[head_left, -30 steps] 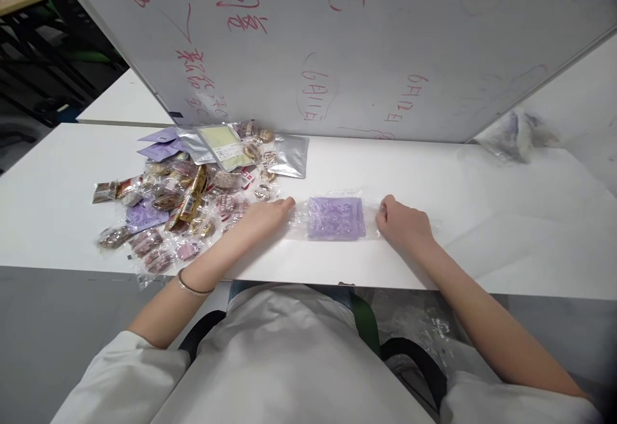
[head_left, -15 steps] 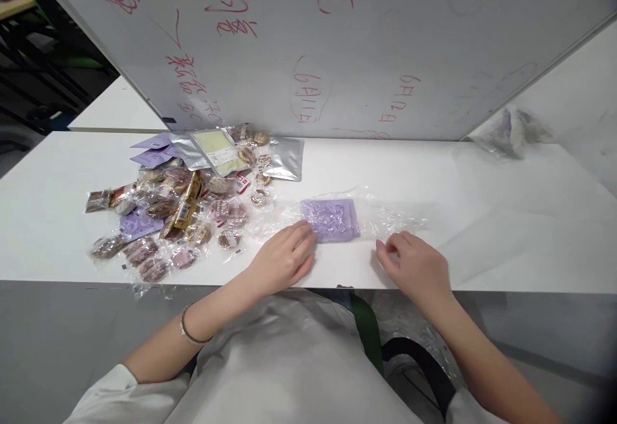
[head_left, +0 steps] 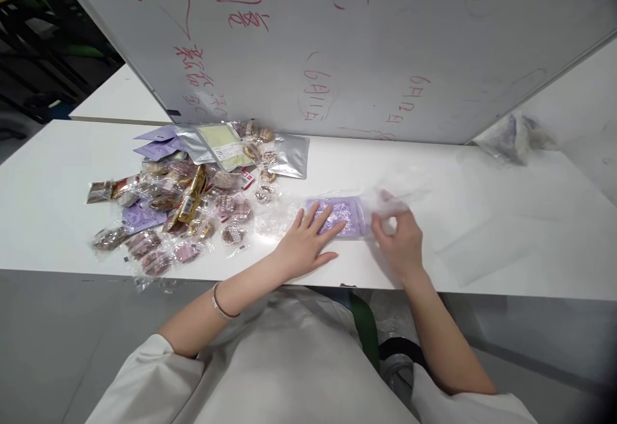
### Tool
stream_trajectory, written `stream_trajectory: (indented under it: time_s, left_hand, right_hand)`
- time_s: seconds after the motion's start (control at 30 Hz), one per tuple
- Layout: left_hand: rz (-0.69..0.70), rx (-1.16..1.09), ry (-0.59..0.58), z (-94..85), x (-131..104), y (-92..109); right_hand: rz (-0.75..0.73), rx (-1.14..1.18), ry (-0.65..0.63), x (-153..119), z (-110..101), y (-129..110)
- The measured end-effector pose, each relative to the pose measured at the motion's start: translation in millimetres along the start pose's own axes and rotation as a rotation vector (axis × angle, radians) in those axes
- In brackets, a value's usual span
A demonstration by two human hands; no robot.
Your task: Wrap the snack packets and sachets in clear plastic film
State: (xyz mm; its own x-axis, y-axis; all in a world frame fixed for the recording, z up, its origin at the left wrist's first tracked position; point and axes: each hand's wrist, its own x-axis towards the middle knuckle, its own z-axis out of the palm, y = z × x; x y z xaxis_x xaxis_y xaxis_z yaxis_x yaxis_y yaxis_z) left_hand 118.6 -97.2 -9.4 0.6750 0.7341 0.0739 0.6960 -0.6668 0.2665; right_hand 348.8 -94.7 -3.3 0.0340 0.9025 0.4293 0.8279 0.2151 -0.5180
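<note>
Purple packets (head_left: 351, 220) lie flat on the white table under clear plastic wrap (head_left: 277, 220), which looks like bubble wrap. My left hand (head_left: 308, 239) rests on their left part with its fingers spread. Just right of the packets, my right hand (head_left: 399, 234) pinches the right end of the clear wrap and lifts it off the table. The wrap in its fingers is slightly blurred. How many packets lie inside cannot be made out.
A heap of wrapped snacks (head_left: 180, 202) spreads over the table's left side, with silver pouches (head_left: 292, 156) behind it. A whiteboard (head_left: 357, 45) with red writing stands at the back. A translucent sheet (head_left: 486, 244) and a plastic bag (head_left: 518, 138) lie to the right.
My left hand has slid onto the packets and spread its fingers. My right hand has moved up and left and taken hold of the wrap's right end, raising it.
</note>
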Motion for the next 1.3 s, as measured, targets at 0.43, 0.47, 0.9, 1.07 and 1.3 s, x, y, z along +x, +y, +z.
stream_trajectory:
  time_s: [0.43,0.47,0.9,1.07,1.3]
  left_hand:
    - [-0.453,-0.823,0.046,-52.2,-47.7,0.3]
    - [-0.543,-0.997,-0.060,-52.3,-50.3,-0.4]
    - [0.083,-0.146,0.016,-17.6,-2.7,15.2]
    - [0.068,-0.014,-0.001,-10.5,8.5,8.7]
    - [0.108,-0.384,0.036,-40.4,17.6,18.4]
  right_hand:
    - [-0.632,-0.362,-0.411,6.1,35.6,-7.8]
    - [-0.642,-0.379,-0.401,7.9,36.2,-6.4]
    - [-0.773,-0.216,-0.161,-23.5,23.5,-10.5]
    - [-0.586,-0.025,-0.063,-11.1,1.3,5.8]
    - [-0.312,0.371,-0.377,-9.5,-45.5,21.0]
